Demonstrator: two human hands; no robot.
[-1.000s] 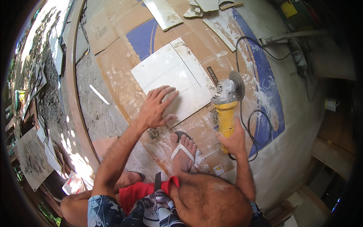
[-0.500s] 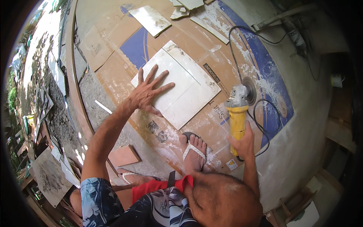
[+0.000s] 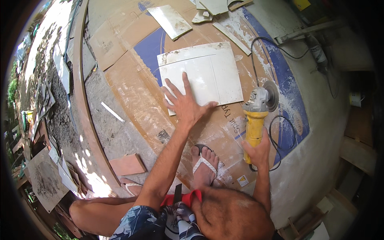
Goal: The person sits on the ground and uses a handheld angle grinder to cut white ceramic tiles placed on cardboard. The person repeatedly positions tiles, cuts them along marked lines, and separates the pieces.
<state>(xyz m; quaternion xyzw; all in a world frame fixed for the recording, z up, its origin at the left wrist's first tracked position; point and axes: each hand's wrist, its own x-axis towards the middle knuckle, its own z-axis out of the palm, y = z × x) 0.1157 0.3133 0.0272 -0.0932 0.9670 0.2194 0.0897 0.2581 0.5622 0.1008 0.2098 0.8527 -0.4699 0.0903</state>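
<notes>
My left hand (image 3: 187, 105) is spread over the white tile (image 3: 226, 74) | likely stiff, brittle, slick: best held by opposite edges | my right hand (image 3: 259, 151) wraps the yellow grinder (image 3: 255, 124)

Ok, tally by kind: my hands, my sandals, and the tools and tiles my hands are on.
Hands: 2 (left hand, right hand)
Angle grinder in the right hand: 1
White tile under the left hand: 1
Sandals: 2
Total: 6

Left of wooden beam (image 3: 79, 80): hard sun patches, blown out beside its far end. Right of it: soft shade, dim farthest out. Fisheye bows the beam; corners black.
</notes>
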